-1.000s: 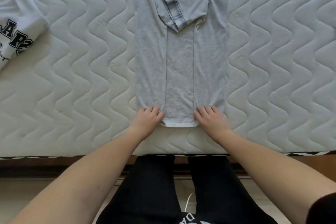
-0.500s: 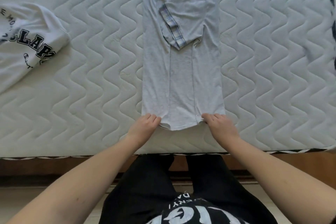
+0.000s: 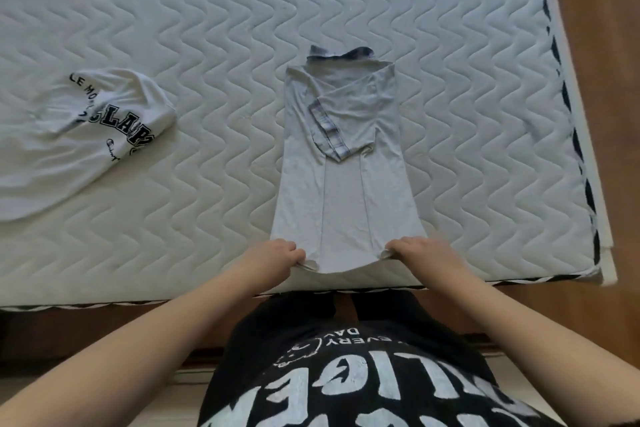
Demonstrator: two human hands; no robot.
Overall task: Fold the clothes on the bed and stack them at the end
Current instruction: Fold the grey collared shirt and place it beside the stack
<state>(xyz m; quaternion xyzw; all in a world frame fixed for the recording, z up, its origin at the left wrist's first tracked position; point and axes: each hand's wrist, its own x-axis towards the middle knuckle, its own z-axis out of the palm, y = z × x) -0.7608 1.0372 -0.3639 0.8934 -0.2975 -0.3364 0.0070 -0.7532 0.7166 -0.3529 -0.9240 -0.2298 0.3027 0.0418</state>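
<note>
The grey shirt (image 3: 341,180) is laid flat on the bed (image 3: 207,11), its long axis running straight away from the body, collar at the far end. The near hem is pinched at its corners: left hand (image 3: 278,255), right hand (image 3: 417,251). Both are equally near. A fold away toward the collar is judged next.

The crumpled white cotton T-shirt (image 3: 62,142) on the bed bears dark block letters reading "LE MO" and "LAR", partly folded under, while the person's black printed T-shirt (image 3: 346,374) shows, upside down, white "EVERY" and "DAY".
</note>
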